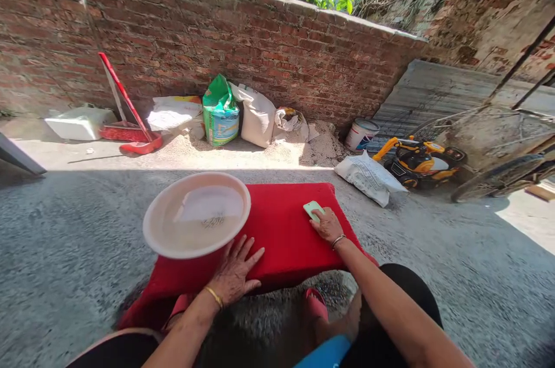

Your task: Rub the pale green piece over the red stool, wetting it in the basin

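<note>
A red cloth (281,229) is spread over a low table or stool in front of me. On its right part my right hand (327,225) grips a pale green flat block (313,210), perhaps soap or a scrubbing brush; its underside is hidden. My left hand (236,272) lies flat on the cloth's near edge, fingers spread, holding nothing. Just beyond those fingertips stands a wide pale pink basin (150,229) of water, at the left of the cloth. A light patch reflects on the water.
Along the brick wall (303,50) are a red broom and dustpan (141,147), a green bag (221,116), a white sack (256,116) and a paint bucket (361,134). To the right are a white bag (368,176), a yellow toy digger (420,163) and a bicycle (498,177).
</note>
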`<control>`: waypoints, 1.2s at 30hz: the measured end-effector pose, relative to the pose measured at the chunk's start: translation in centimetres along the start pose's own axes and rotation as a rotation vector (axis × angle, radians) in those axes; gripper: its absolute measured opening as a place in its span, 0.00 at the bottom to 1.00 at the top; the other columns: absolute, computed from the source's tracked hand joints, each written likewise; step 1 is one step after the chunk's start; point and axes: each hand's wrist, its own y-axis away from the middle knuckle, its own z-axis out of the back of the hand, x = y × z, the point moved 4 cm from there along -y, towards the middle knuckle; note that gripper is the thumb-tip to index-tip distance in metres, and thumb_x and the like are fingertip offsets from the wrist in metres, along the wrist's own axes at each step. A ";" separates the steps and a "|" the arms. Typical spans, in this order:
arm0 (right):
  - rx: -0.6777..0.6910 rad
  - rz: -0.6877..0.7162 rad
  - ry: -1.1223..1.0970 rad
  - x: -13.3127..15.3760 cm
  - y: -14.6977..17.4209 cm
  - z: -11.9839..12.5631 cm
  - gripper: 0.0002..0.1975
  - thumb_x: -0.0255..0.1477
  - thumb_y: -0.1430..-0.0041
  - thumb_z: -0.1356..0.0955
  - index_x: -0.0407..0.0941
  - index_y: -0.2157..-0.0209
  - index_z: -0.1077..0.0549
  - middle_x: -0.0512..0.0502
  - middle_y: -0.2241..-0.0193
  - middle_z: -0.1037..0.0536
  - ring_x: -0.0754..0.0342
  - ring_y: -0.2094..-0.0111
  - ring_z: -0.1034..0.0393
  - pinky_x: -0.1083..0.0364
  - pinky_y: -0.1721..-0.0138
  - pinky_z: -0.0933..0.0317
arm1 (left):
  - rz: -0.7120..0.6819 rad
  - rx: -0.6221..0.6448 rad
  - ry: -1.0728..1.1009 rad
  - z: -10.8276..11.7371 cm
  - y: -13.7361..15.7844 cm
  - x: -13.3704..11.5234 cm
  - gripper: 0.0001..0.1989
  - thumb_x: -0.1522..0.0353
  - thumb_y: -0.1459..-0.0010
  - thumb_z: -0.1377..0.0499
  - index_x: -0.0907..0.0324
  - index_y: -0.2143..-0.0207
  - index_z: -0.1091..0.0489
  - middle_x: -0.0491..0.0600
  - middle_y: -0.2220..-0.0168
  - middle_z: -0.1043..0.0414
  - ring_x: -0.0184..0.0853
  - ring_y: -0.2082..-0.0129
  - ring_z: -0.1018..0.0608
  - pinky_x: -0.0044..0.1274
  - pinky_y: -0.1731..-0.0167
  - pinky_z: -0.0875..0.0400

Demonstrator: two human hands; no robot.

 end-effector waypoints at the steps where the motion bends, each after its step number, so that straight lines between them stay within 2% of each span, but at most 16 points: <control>1: 0.019 -0.123 0.028 -3.5 0.0 0.8 0.20 0.37 0.42 0.35 0.50 0.48 0.30 0.40 0.56 0.32 0.49 0.58 0.34 0.52 0.56 0.43 | -0.010 0.005 0.009 0.0 -0.1 -0.2 0.37 0.52 0.50 0.39 0.44 0.38 0.45 0.53 0.35 0.48 0.50 0.36 0.48 0.46 0.41 0.55; 3: 0.024 -0.384 0.075 -9.4 0.2 2.7 0.20 0.38 0.42 0.36 0.48 0.49 0.29 0.38 0.59 0.31 0.47 0.58 0.33 0.52 0.58 0.42 | -0.031 0.016 0.018 0.0 -0.3 -0.5 0.37 0.53 0.50 0.38 0.43 0.38 0.46 0.54 0.35 0.48 0.51 0.36 0.47 0.47 0.41 0.55; 4: 0.009 -0.475 0.083 -11.2 0.2 3.5 0.21 0.40 0.42 0.36 0.46 0.49 0.29 0.38 0.60 0.31 0.46 0.58 0.33 0.51 0.58 0.42 | -0.038 0.015 0.018 0.0 -0.3 -0.5 0.38 0.53 0.51 0.38 0.43 0.38 0.46 0.54 0.35 0.48 0.51 0.36 0.47 0.47 0.41 0.55; 6: -0.043 -0.526 0.057 -11.8 -0.3 4.5 0.22 0.42 0.42 0.37 0.45 0.50 0.29 0.38 0.62 0.31 0.44 0.57 0.34 0.51 0.57 0.42 | -0.043 0.000 0.013 0.0 -0.4 -0.4 0.39 0.54 0.51 0.37 0.43 0.38 0.46 0.53 0.36 0.47 0.50 0.36 0.46 0.46 0.41 0.54; 8: -0.089 -0.420 -0.015 -8.9 -1.5 4.4 0.22 0.42 0.42 0.37 0.46 0.49 0.30 0.40 0.62 0.31 0.46 0.57 0.34 0.51 0.57 0.43 | -0.044 -0.022 0.002 0.1 -0.4 -0.2 0.40 0.54 0.52 0.36 0.43 0.38 0.46 0.53 0.36 0.47 0.50 0.37 0.45 0.45 0.41 0.52; 11: -0.084 -0.188 -0.136 -1.0 -3.5 2.6 0.20 0.38 0.45 0.35 0.48 0.51 0.30 0.42 0.59 0.32 0.49 0.58 0.35 0.53 0.57 0.43 | -0.068 -0.041 -0.025 0.2 -0.6 -0.2 0.42 0.56 0.54 0.35 0.43 0.38 0.47 0.52 0.36 0.47 0.49 0.36 0.45 0.44 0.41 0.52; 14: -0.010 0.015 -0.252 6.6 -4.7 0.2 0.19 0.33 0.50 0.31 0.49 0.54 0.28 0.44 0.59 0.33 0.51 0.60 0.36 0.54 0.58 0.42 | -0.083 -0.031 -0.047 0.1 -0.8 -0.3 0.43 0.57 0.56 0.34 0.44 0.38 0.47 0.53 0.36 0.48 0.50 0.36 0.46 0.44 0.41 0.52; 16: 0.055 0.142 -0.317 9.7 -5.2 -0.8 0.19 0.34 0.52 0.29 0.49 0.55 0.28 0.46 0.59 0.34 0.53 0.60 0.37 0.55 0.59 0.42 | -0.075 -0.020 -0.055 0.0 -1.0 -0.3 0.43 0.57 0.56 0.34 0.45 0.38 0.46 0.53 0.36 0.47 0.50 0.37 0.45 0.44 0.41 0.52; 18: 0.126 0.221 -0.343 10.2 -5.7 -1.1 0.20 0.36 0.52 0.28 0.50 0.55 0.28 0.47 0.60 0.35 0.54 0.61 0.37 0.56 0.59 0.43 | -0.063 -0.014 -0.059 0.0 -1.1 -0.4 0.42 0.57 0.57 0.34 0.46 0.39 0.45 0.53 0.36 0.47 0.50 0.37 0.44 0.43 0.41 0.53; 21: 0.201 0.169 -0.279 6.0 -6.4 -0.1 0.20 0.38 0.52 0.28 0.50 0.56 0.27 0.47 0.60 0.35 0.54 0.61 0.37 0.57 0.60 0.43 | -0.051 -0.001 -0.058 0.1 -1.2 -0.6 0.41 0.58 0.56 0.35 0.46 0.39 0.44 0.53 0.36 0.47 0.49 0.37 0.44 0.43 0.40 0.54; 23: 0.226 0.023 -0.191 1.1 -6.7 1.3 0.20 0.37 0.52 0.28 0.50 0.55 0.28 0.46 0.59 0.34 0.53 0.61 0.35 0.56 0.61 0.43 | -0.049 0.011 -0.046 0.2 -1.3 -0.8 0.40 0.57 0.55 0.35 0.46 0.39 0.44 0.53 0.36 0.47 0.49 0.37 0.45 0.44 0.40 0.56; 25: 0.242 -0.201 -0.096 -4.1 -6.6 2.8 0.21 0.38 0.52 0.29 0.50 0.55 0.28 0.43 0.57 0.33 0.51 0.61 0.33 0.55 0.62 0.42 | -0.050 0.018 -0.024 0.4 -1.3 -0.9 0.39 0.54 0.53 0.37 0.46 0.39 0.44 0.53 0.36 0.47 0.49 0.36 0.46 0.43 0.40 0.57; 27: 0.190 -0.417 -0.001 -8.1 -6.4 4.3 0.22 0.40 0.51 0.30 0.49 0.54 0.28 0.40 0.55 0.33 0.47 0.60 0.33 0.52 0.61 0.42 | -0.050 0.019 -0.005 0.5 -1.3 -1.0 0.39 0.52 0.52 0.39 0.47 0.39 0.44 0.53 0.36 0.47 0.48 0.36 0.47 0.42 0.39 0.59; 29: 0.075 -0.513 0.041 -9.4 -6.5 5.2 0.22 0.41 0.51 0.31 0.48 0.54 0.27 0.37 0.54 0.33 0.43 0.57 0.33 0.49 0.59 0.42 | -0.049 0.017 0.006 0.5 -1.3 -1.0 0.39 0.49 0.52 0.40 0.48 0.39 0.44 0.53 0.36 0.47 0.47 0.36 0.47 0.42 0.39 0.60; 32: -0.055 -0.386 -0.043 -6.3 -7.2 4.6 0.22 0.40 0.50 0.32 0.45 0.54 0.27 0.38 0.57 0.31 0.44 0.56 0.35 0.50 0.56 0.42 | -0.048 0.020 0.009 0.4 -1.3 -0.9 0.40 0.47 0.52 0.41 0.48 0.39 0.44 0.54 0.36 0.47 0.48 0.36 0.47 0.41 0.39 0.60; 36: -0.115 -0.120 -0.171 2.8 -8.1 1.8 0.23 0.35 0.52 0.32 0.44 0.53 0.27 0.39 0.56 0.32 0.45 0.55 0.37 0.51 0.54 0.43 | -0.051 0.022 -0.006 0.2 -1.2 -0.8 0.40 0.47 0.52 0.41 0.47 0.38 0.46 0.55 0.36 0.48 0.49 0.36 0.46 0.43 0.40 0.59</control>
